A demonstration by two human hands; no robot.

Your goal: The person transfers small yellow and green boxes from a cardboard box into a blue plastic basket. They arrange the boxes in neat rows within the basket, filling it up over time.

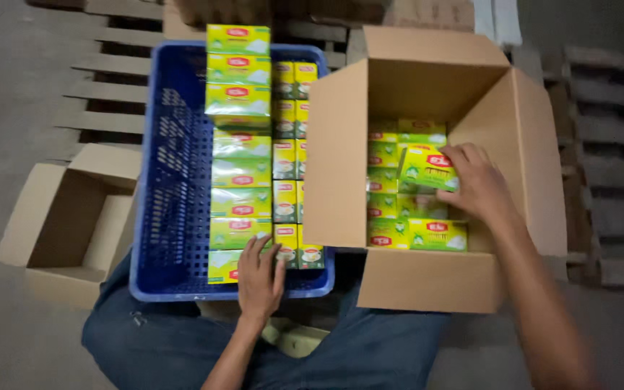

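My right hand is inside the open cardboard carton, gripping a tilted yellow-green box above several boxes of the same kind packed on the carton's floor. My left hand reaches into the blue plastic crate and rests with fingers spread on the nearest yellow-green box at the crate's front edge. A row of larger boxes runs down the crate's middle, with smaller ones beside it.
An empty open cardboard carton sits on the floor at the left. Wooden pallets lie behind the crate and others at the right. My legs in blue trousers are below the crate.
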